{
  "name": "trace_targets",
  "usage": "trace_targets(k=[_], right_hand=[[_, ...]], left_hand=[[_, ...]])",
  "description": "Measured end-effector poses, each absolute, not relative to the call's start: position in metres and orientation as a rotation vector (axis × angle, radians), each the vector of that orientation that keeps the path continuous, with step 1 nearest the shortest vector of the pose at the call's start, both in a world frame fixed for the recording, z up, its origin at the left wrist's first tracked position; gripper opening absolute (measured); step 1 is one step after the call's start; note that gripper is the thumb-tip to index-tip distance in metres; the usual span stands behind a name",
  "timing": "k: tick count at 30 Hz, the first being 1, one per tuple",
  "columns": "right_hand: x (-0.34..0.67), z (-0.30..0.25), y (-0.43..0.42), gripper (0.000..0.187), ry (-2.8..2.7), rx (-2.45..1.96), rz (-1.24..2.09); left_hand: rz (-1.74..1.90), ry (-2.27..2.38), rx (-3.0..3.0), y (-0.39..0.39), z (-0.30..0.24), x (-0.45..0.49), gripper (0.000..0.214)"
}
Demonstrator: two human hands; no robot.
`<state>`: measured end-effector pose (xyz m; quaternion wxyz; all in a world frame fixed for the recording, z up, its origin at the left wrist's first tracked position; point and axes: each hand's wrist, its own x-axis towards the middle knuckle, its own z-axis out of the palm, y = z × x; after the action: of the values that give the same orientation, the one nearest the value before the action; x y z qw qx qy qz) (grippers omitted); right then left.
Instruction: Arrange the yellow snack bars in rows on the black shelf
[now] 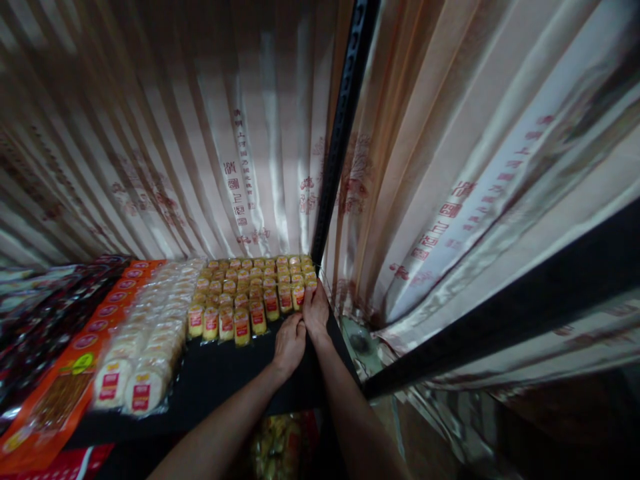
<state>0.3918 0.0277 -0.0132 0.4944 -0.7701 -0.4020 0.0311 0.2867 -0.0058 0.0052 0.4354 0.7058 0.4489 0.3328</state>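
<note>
Small yellow snack packs [242, 327] with red labels stand in tight rows on a dark shelf [215, 373]. At the right end of these rows, my right hand [316, 310] is closed against a yellow pack, its fingertips partly hidden. Just left of it and nearer to me, my left hand [290, 343] is curled by the front of the rows. Its fingers are bent together, and anything in them is hidden. Both hands are close together near the shelf's right edge.
Clear-wrapped round white cakes [145, 387] lie in stacked rows to the left, beside orange packets [65, 393] and dark shiny packets [45, 333]. A black slotted post [345, 127] rises behind my right hand. Printed pale curtains [270, 167] hang behind, and a black bar [500, 307] slants across the right.
</note>
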Motion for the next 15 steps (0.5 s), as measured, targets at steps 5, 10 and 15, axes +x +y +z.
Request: trace_targets(k=[5, 10, 15], right_hand=[[0.391, -0.010, 0.026, 0.059, -0.979, -1.860, 0.065], [0.386, -0.005, 0.012, 0.060, -0.973, -1.839, 0.030], [0.370, -0.004, -0.018, 0.059, -0.981, -1.836, 0.013]], left_hand=[[0.839, 1.100, 1.786, -0.008, 0.010, 0.286, 0.031], [0.865, 1.104, 1.814, -0.012, 0.012, 0.284, 0.033], [0.835, 1.129, 1.842, -0.023, 0.015, 0.276, 0.036]])
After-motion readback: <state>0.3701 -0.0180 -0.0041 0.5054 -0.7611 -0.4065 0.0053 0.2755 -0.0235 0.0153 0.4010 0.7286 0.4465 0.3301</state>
